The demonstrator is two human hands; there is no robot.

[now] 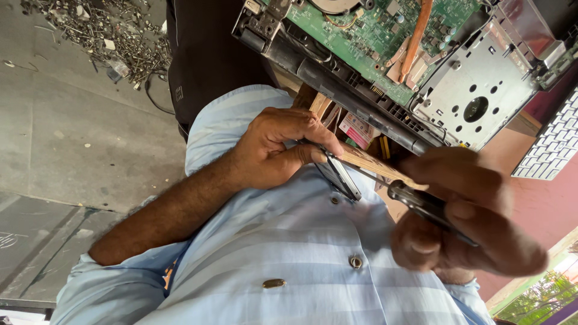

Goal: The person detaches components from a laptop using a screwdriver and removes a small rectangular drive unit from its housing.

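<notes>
Left hand: our left hand (280, 147), at frame centre, is pinching a thin dark part (340, 174).
Right hand: our right hand (466, 213), lower right, is clenching a screwdriver (421, 203).
Axis: the screwdriver is running lower right to upper left, tip pointing into the part.
Nearer: both hands are meeting below the open laptop (385, 54).

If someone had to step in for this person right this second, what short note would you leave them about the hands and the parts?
Left hand: pinches a small flat dark part in front of the shirt.
Right hand: grips a dark-handled screwdriver, its tip at that part.
Opened laptop: lies above the hands, green circuit board and silver metal bracket exposed.
Done: the laptop's cover is off.
Left: the screwdriver is on the small part; I cannot tell whether a screw is in or out.
A heap of loose screws lies on the floor.
</notes>
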